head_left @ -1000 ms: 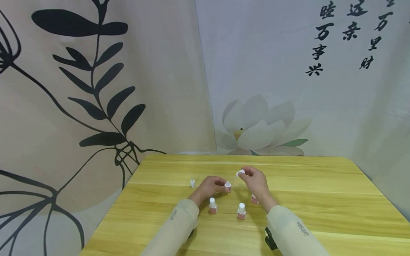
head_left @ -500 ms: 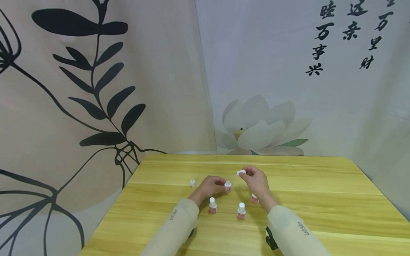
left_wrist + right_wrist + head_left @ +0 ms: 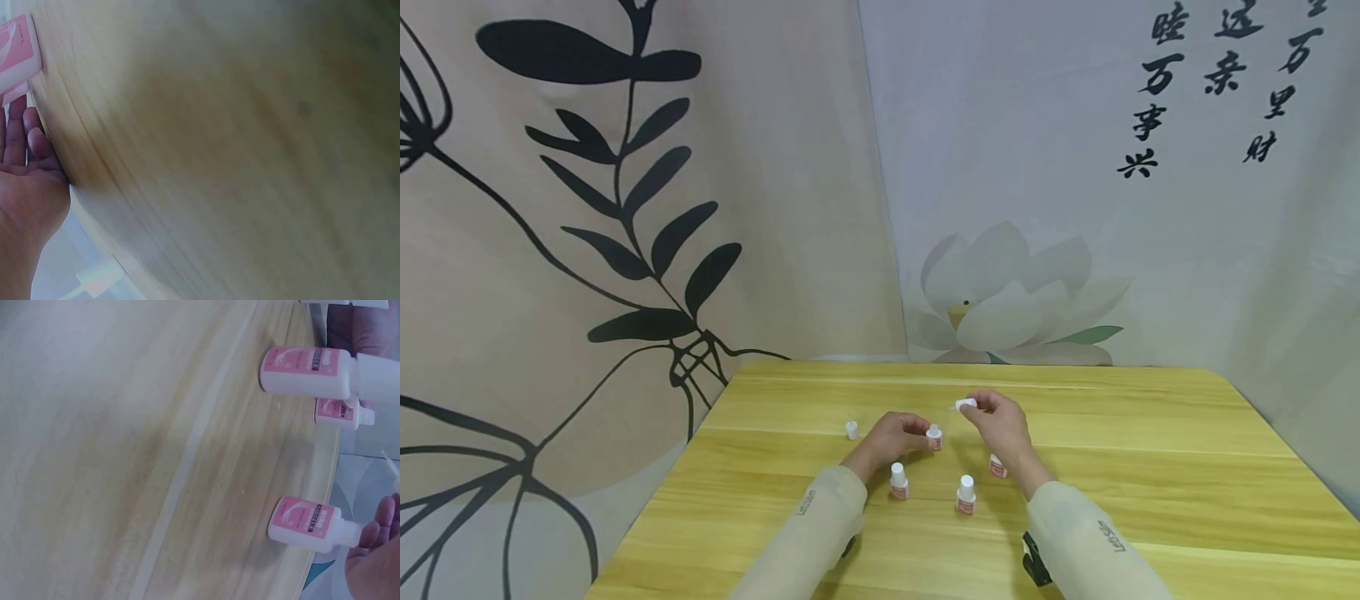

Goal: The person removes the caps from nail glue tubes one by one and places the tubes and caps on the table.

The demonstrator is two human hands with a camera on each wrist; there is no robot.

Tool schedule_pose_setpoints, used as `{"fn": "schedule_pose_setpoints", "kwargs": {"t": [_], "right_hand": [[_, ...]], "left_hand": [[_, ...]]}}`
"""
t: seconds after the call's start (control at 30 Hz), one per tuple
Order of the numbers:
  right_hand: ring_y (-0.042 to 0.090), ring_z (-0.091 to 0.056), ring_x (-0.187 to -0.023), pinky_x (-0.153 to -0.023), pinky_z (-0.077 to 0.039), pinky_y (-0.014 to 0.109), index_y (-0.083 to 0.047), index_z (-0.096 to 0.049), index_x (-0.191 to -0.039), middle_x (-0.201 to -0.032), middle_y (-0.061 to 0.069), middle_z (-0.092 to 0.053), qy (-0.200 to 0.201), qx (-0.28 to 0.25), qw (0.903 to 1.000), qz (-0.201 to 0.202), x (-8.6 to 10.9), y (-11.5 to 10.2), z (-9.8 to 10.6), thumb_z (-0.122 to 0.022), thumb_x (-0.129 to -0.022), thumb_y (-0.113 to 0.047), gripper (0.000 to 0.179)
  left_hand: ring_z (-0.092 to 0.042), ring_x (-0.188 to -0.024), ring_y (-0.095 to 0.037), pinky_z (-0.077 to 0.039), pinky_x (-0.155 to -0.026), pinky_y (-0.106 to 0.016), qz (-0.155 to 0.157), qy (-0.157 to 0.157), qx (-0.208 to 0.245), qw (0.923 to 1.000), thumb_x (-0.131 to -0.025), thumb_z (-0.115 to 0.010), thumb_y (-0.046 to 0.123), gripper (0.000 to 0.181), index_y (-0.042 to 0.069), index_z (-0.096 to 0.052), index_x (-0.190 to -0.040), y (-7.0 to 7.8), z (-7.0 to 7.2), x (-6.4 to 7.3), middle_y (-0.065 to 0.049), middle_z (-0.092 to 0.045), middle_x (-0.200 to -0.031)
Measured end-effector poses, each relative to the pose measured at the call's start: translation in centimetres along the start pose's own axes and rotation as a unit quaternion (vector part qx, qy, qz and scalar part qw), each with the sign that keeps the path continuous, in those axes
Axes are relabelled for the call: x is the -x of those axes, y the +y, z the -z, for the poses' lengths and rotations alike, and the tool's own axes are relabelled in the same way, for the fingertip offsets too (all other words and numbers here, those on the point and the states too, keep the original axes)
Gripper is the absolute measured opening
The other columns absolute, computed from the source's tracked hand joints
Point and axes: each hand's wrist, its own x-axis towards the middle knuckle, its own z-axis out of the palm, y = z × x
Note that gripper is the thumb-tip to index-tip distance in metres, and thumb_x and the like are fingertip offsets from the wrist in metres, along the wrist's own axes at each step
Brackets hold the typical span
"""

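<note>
My right grip (image 3: 1002, 427) pinches the white cap (image 3: 966, 404), left grip (image 3: 893, 437) looks clamped on the uncapped bottle (image 3: 934, 443), so I'd hold that upright and steady.

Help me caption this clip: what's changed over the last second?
The white cap in the right hand has tilted slightly toward level. Nothing was taken or let go. The left hand still holds its bottle; the loose cap and other bottles stay put.
</note>
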Motion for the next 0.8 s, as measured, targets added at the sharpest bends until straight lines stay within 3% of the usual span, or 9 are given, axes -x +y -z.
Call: {"fn": "schedule_pose_setpoints", "kwargs": {"t": [0.23,0.63,0.8], "right_hand": [[0.027,-0.061,-0.106,-0.09,-0.05,0.041,-0.004,-0.063,-0.126,-0.113,0.011,-0.065,-0.002,-0.009,0.9999,0.007,0.14,0.01,0.07,-0.066,-0.096,-0.022,0.035],[0.023,-0.06,-0.095,-0.076,-0.048,0.03,-0.003,-0.067,-0.117,-0.104,0.009,-0.066,0.007,-0.008,0.9999,0.009,-0.12,0.07,0.09,-0.069,-0.094,-0.02,0.028],[0.024,-0.062,-0.099,-0.08,-0.05,0.032,-0.003,-0.065,-0.121,-0.107,0.01,-0.067,0.008,-0.01,0.9999,0.011,-0.09,0.17,0.06,-0.069,-0.094,-0.019,0.032]], "left_hand": [[-0.061,-0.092,-0.013,-0.049,-0.087,-0.038,-0.005,0.004,0.006,1.0,-0.083,-0.082,0.024,0.018,0.014,-0.075,-0.097,0.11,-0.12,0.1,0.005,-0.072,-0.094],[-0.061,-0.092,-0.014,-0.049,-0.087,-0.038,-0.005,0.004,0.008,0.9999,-0.083,-0.082,0.024,0.019,0.014,-0.075,-0.098,0.23,-0.14,0.16,0.004,-0.072,-0.094],[-0.062,-0.091,-0.013,-0.049,-0.087,-0.036,-0.004,0.0,0.01,0.9999,-0.083,-0.082,0.023,0.016,0.015,-0.075,-0.096,0.06,-0.16,0.05,0.005,-0.072,-0.092]]}}
